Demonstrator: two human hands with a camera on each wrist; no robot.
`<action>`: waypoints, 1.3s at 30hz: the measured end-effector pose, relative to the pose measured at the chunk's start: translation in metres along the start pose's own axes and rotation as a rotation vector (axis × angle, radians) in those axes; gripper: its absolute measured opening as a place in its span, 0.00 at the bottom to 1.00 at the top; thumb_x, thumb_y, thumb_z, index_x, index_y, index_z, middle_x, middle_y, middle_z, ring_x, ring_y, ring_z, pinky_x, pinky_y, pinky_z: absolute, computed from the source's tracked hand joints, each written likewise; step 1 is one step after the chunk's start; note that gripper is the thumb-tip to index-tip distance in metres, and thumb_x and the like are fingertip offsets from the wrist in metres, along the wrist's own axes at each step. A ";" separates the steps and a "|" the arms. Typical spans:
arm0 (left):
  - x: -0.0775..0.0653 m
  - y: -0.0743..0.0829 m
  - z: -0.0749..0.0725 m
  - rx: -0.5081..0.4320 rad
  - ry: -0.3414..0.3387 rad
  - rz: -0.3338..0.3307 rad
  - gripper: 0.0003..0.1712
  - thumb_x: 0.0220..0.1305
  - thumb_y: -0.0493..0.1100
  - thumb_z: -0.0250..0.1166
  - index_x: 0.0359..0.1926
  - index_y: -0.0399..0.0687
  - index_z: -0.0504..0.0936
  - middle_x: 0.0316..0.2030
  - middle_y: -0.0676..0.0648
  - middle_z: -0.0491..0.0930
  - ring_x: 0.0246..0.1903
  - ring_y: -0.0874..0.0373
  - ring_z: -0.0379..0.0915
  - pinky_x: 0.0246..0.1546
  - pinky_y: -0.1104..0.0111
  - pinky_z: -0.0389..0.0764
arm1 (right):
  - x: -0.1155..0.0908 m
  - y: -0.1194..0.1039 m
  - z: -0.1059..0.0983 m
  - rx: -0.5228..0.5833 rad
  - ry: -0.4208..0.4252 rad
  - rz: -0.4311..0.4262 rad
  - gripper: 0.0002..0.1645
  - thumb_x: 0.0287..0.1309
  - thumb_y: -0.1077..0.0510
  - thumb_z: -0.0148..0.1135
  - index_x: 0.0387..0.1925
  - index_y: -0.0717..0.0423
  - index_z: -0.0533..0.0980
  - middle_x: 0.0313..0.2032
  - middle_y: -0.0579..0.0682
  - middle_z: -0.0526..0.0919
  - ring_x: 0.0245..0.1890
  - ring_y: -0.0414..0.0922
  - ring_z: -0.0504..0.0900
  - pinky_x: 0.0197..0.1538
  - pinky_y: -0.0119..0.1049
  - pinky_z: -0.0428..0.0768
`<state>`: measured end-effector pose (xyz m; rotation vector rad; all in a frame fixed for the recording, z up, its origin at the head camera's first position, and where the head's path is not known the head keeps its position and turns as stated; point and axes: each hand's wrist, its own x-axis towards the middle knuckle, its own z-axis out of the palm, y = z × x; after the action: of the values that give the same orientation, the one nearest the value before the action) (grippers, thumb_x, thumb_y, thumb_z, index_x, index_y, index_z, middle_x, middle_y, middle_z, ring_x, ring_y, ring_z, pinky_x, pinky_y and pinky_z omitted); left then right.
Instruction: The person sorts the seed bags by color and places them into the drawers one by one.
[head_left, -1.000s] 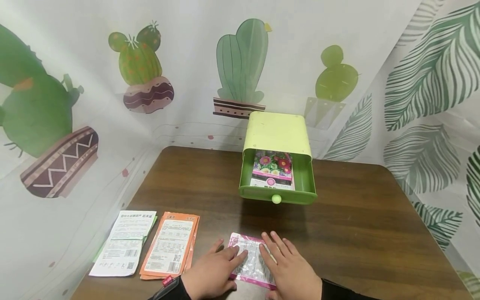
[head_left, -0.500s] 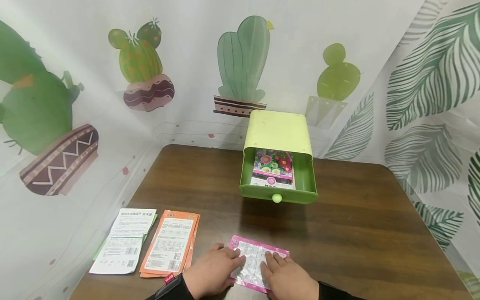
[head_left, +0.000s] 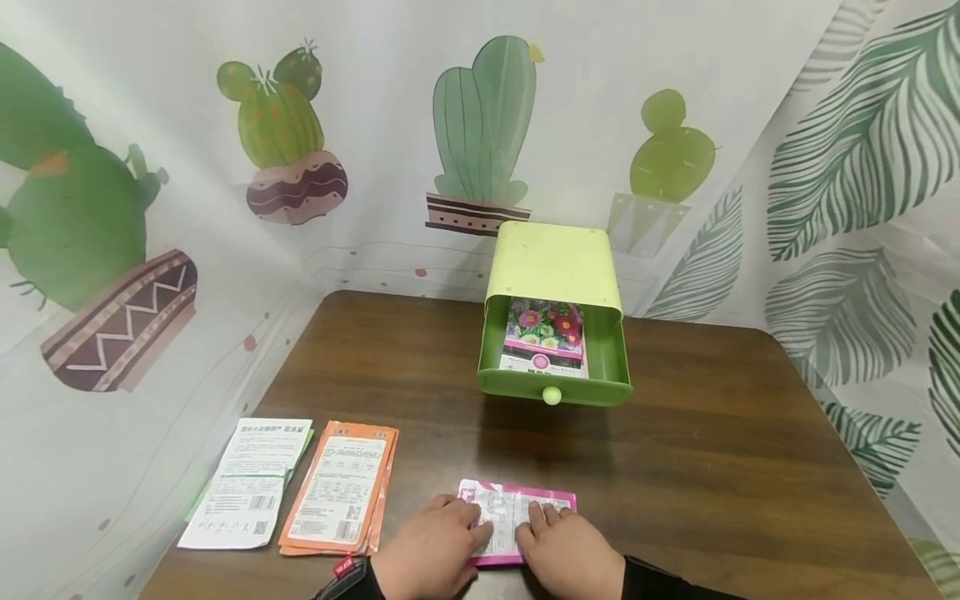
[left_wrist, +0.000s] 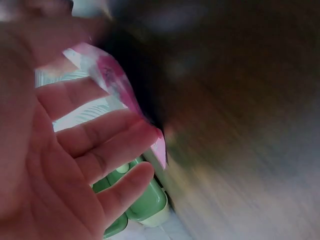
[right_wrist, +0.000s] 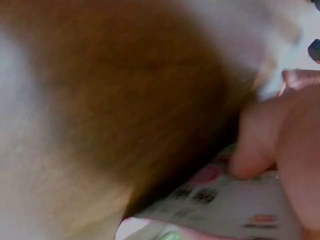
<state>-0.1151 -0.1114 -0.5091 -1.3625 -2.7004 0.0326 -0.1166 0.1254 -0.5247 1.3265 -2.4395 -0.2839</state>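
A pink-edged seed packet [head_left: 498, 521], printed back up, lies between my two hands close to the front of the table. My left hand [head_left: 429, 546] holds its left side, the fingertips over the top; in the left wrist view its fingers [left_wrist: 112, 132] reach the packet's pink edge [left_wrist: 117, 80]. At the other side my right hand [head_left: 570, 550] grips with bent fingers on top. The right wrist view shows a thumb [right_wrist: 252, 150] against the underside of the packet [right_wrist: 215, 205], which is printed with a pink circle.
A light green box [head_left: 555, 262] at the back has its drawer [head_left: 611, 350] pulled out, with a flower seed packet [head_left: 543, 333] inside. On the left lie an orange packet stack [head_left: 337, 483] and a white-and-green packet stack [head_left: 247, 483].
The hands have moved from lying flatter on the packet to bent fingers at its sides. The packet has turned straighter and its near edge has shifted away from me.
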 end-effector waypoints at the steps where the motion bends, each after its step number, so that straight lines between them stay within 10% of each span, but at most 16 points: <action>1: 0.000 0.000 0.001 0.005 0.022 0.006 0.20 0.54 0.55 0.73 0.46 0.53 0.84 0.34 0.55 0.76 0.40 0.58 0.75 0.53 0.61 0.74 | 0.001 0.001 0.000 0.014 -0.003 0.004 0.09 0.48 0.56 0.64 0.29 0.53 0.73 0.31 0.54 0.82 0.24 0.45 0.80 0.23 0.37 0.76; 7: -0.004 -0.006 0.004 -0.024 0.099 0.016 0.05 0.57 0.42 0.69 0.33 0.55 0.80 0.29 0.58 0.76 0.36 0.63 0.75 0.47 0.64 0.75 | 0.005 0.015 -0.021 0.244 -0.200 0.058 0.14 0.48 0.60 0.69 0.29 0.48 0.70 0.18 0.41 0.71 0.15 0.39 0.71 0.16 0.36 0.66; 14: -0.014 -0.016 0.001 -0.343 0.144 0.045 0.09 0.63 0.39 0.68 0.29 0.55 0.77 0.26 0.63 0.75 0.28 0.71 0.72 0.32 0.75 0.73 | 0.000 0.030 -0.041 0.503 -0.279 0.086 0.12 0.55 0.63 0.67 0.30 0.43 0.73 0.19 0.36 0.71 0.20 0.34 0.71 0.20 0.34 0.69; 19: -0.021 -0.023 -0.006 -0.540 0.219 0.021 0.06 0.68 0.36 0.64 0.42 0.51 0.80 0.34 0.59 0.81 0.35 0.73 0.75 0.35 0.76 0.76 | -0.003 0.039 -0.046 0.698 -0.220 0.086 0.13 0.59 0.66 0.64 0.31 0.45 0.72 0.18 0.31 0.63 0.18 0.30 0.62 0.22 0.26 0.63; 21: -0.023 -0.024 -0.010 -0.565 0.275 -0.015 0.19 0.67 0.34 0.65 0.57 0.48 0.77 0.39 0.54 0.83 0.34 0.71 0.76 0.35 0.75 0.78 | -0.004 0.043 -0.048 0.791 -0.182 0.097 0.14 0.61 0.67 0.63 0.29 0.45 0.70 0.19 0.31 0.61 0.19 0.29 0.59 0.23 0.24 0.61; 27: -0.021 -0.024 -0.019 -0.529 0.417 -0.076 0.56 0.56 0.38 0.74 0.78 0.42 0.49 0.67 0.41 0.67 0.34 0.65 0.76 0.30 0.79 0.77 | -0.003 0.053 -0.056 1.020 -0.193 0.189 0.11 0.66 0.62 0.63 0.31 0.45 0.71 0.22 0.30 0.65 0.22 0.28 0.64 0.29 0.25 0.67; 30: -0.020 -0.023 -0.020 -0.414 0.369 -0.052 0.60 0.53 0.52 0.77 0.79 0.49 0.51 0.76 0.39 0.46 0.53 0.52 0.75 0.44 0.66 0.81 | 0.000 0.056 -0.057 1.081 -0.240 0.250 0.07 0.65 0.59 0.65 0.37 0.44 0.75 0.26 0.30 0.72 0.27 0.29 0.71 0.34 0.28 0.73; 33: -0.019 -0.021 -0.018 -0.299 0.324 -0.024 0.63 0.47 0.64 0.77 0.79 0.58 0.54 0.78 0.38 0.36 0.72 0.41 0.51 0.64 0.50 0.65 | 0.001 0.058 -0.058 1.155 -0.267 0.284 0.07 0.64 0.60 0.66 0.40 0.44 0.78 0.31 0.31 0.77 0.31 0.30 0.76 0.38 0.30 0.76; 39: -0.017 -0.019 -0.013 -0.124 0.380 0.036 0.59 0.46 0.68 0.75 0.76 0.54 0.62 0.77 0.37 0.44 0.74 0.36 0.39 0.71 0.47 0.40 | 0.002 0.059 -0.058 1.305 -0.265 0.333 0.08 0.63 0.61 0.66 0.42 0.47 0.79 0.30 0.35 0.82 0.26 0.32 0.79 0.32 0.33 0.81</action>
<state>-0.1186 -0.1367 -0.4964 -1.2940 -2.3924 -0.3583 -0.1399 0.1550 -0.4513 1.2011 -3.0527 1.5306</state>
